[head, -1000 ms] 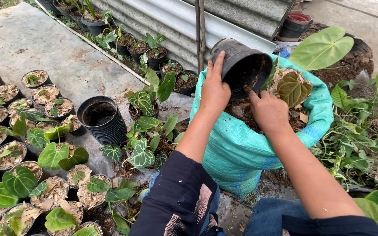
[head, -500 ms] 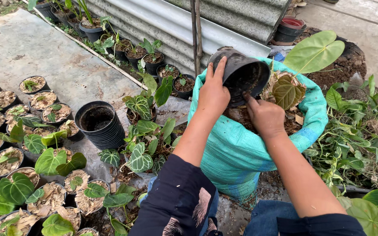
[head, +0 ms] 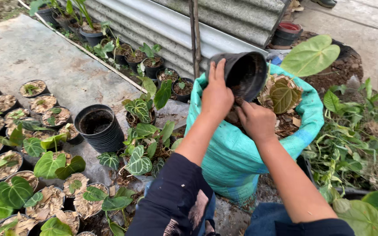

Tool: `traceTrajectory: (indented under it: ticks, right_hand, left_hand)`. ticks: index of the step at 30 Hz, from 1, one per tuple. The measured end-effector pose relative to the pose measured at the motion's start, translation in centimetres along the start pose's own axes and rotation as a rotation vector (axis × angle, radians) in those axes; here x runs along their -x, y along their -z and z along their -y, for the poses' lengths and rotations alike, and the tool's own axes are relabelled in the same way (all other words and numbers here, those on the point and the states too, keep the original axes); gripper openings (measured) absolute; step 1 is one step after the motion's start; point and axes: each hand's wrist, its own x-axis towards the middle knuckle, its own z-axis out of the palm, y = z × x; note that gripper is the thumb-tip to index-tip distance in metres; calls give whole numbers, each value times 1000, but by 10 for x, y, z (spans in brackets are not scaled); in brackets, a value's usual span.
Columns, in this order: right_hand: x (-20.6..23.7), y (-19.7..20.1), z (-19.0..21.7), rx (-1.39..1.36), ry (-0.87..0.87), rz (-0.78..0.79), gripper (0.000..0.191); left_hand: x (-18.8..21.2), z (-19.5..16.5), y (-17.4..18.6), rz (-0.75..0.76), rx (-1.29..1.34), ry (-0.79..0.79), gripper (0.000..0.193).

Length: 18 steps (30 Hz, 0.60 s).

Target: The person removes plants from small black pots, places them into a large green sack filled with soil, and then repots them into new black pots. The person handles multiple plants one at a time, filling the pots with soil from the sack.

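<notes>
- Grip: the left hand (head: 216,97) is closed around the rim of a black pot (head: 240,74), tipping it on its side with the mouth toward the right hand (head: 255,120). The right hand is cupped and curled at the pot's mouth, fingers down in the brown mix; I cannot tell how much it holds.
- Directly under both hands sits the teal sack (head: 241,153), open at the top and filled with dry leafy mix. The pot hangs over it, above the sack's mouth.
- Progress, as I judge it: the pot looks dark and mostly empty inside, so filling seems only begun; most of it is left.
- Left of the grip, a stack of empty black pots (head: 99,126) stands on the concrete floor (head: 31,52).
- Further left and below, many small potted seedlings (head: 44,183) already hold mix.
- Just right of the grip, a brown leaf (head: 283,94) and a large green leaf (head: 310,56) rise from the sack, crowding the pot's mouth.
- Behind the grip, a thin post (head: 193,35).
</notes>
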Motion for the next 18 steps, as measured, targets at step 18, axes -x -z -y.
traceTrajectory:
  ticks: [18]
  right_hand:
    - [-65,-48,-17,-88,70,248,31]
  left_hand:
    - [13,26,7,216,255,-141,84]
